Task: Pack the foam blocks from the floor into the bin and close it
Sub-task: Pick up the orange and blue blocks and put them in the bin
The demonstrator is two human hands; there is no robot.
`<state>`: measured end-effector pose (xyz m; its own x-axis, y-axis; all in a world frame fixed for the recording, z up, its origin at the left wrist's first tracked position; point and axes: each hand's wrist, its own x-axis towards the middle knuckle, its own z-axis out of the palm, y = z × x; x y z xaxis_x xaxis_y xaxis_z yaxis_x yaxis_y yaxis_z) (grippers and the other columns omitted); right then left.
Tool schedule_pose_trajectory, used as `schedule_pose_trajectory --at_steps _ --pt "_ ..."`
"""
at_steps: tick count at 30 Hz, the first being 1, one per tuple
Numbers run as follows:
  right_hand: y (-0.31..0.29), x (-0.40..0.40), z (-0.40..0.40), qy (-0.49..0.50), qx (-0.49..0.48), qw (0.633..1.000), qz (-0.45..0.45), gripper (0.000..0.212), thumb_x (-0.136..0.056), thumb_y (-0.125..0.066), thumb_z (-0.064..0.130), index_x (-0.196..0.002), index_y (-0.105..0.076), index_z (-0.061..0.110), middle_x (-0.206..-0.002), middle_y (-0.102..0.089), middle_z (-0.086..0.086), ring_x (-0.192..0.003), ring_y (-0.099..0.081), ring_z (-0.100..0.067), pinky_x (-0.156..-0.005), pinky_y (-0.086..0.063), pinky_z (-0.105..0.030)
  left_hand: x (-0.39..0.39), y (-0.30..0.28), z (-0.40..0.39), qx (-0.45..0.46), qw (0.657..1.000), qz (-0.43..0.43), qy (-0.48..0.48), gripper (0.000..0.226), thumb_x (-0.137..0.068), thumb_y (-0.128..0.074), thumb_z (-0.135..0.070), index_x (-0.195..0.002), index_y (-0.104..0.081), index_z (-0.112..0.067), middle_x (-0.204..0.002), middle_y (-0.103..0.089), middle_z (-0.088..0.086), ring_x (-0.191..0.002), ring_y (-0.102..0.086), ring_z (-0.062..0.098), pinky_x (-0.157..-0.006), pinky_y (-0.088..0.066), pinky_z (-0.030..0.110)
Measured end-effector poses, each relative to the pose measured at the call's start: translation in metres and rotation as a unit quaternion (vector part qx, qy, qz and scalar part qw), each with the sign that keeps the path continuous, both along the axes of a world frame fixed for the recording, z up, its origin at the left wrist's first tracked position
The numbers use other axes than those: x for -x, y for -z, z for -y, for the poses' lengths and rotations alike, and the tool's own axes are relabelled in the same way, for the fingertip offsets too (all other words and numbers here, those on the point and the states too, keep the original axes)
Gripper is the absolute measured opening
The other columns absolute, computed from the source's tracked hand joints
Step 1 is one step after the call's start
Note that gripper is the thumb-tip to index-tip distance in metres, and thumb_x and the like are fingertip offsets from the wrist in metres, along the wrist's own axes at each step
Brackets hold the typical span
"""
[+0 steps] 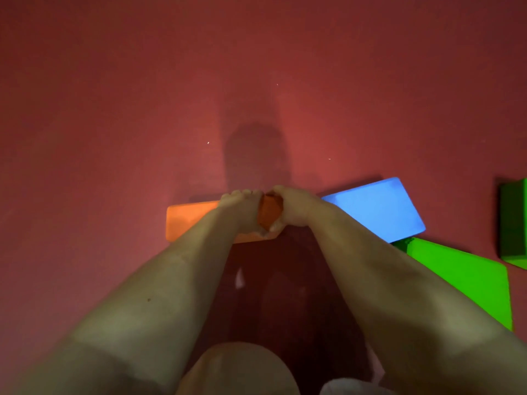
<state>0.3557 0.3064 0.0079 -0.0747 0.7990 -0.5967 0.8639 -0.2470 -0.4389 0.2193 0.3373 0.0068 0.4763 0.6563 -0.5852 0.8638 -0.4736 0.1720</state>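
An orange foam block (185,220) lies flat on the red floor at centre. My left hand (242,209) and my right hand (291,206) both grip its right end, fingers over the far edge and thumbs at the near edge. A blue foam block (376,208) lies just right of my right hand. A bright green block (467,277) sits in front of the blue one, partly behind my right forearm. A darker green block (513,223) is at the right edge. The bin is not in view.
The red floor (256,81) stretches away beyond the blocks, with a few small white specks on it. My knee (239,369) shows at the bottom centre, between my forearms.
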Motion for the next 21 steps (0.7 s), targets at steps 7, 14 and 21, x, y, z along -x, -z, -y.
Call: schedule_pose_trajectory --at_steps 7,14,21 --pt "0.026 -0.087 0.008 0.212 -0.034 0.959 -0.186 0.074 -0.065 -0.085 0.024 -0.130 -0.054 0.009 -0.119 -0.064 -0.001 -0.106 -0.059 -0.011 -0.103 -0.045 -0.032 -0.047 0.005 -0.010 -0.024 0.998 0.057 -0.017 0.096 -0.065 -0.068 -0.067 -0.142 -0.032 -0.025 -0.138 -0.047 0.007 -0.127 -0.045 0.030 -0.103 -0.036 0.042" --pt "0.060 -0.132 0.017 0.289 0.022 0.917 -0.276 0.071 -0.076 -0.076 0.018 -0.139 -0.044 0.006 -0.135 -0.053 -0.001 -0.119 -0.050 -0.006 -0.101 -0.037 -0.019 -0.082 0.026 0.007 -0.062 0.992 0.059 -0.095 0.093 -0.070 -0.058 -0.071 -0.146 -0.024 -0.029 -0.143 -0.040 0.006 -0.130 -0.038 0.032 -0.104 -0.031 0.047" --pt "0.067 -0.157 -0.007 -0.013 0.098 0.989 -0.108 0.075 -0.068 -0.081 0.030 -0.136 -0.050 0.019 -0.136 -0.054 0.004 -0.127 -0.048 -0.014 -0.112 -0.033 -0.032 -0.081 0.029 0.009 -0.063 0.991 0.057 -0.100 0.095 -0.070 -0.059 -0.071 -0.147 -0.021 -0.029 -0.145 -0.039 0.005 -0.131 -0.036 0.032 -0.104 -0.030 0.050"
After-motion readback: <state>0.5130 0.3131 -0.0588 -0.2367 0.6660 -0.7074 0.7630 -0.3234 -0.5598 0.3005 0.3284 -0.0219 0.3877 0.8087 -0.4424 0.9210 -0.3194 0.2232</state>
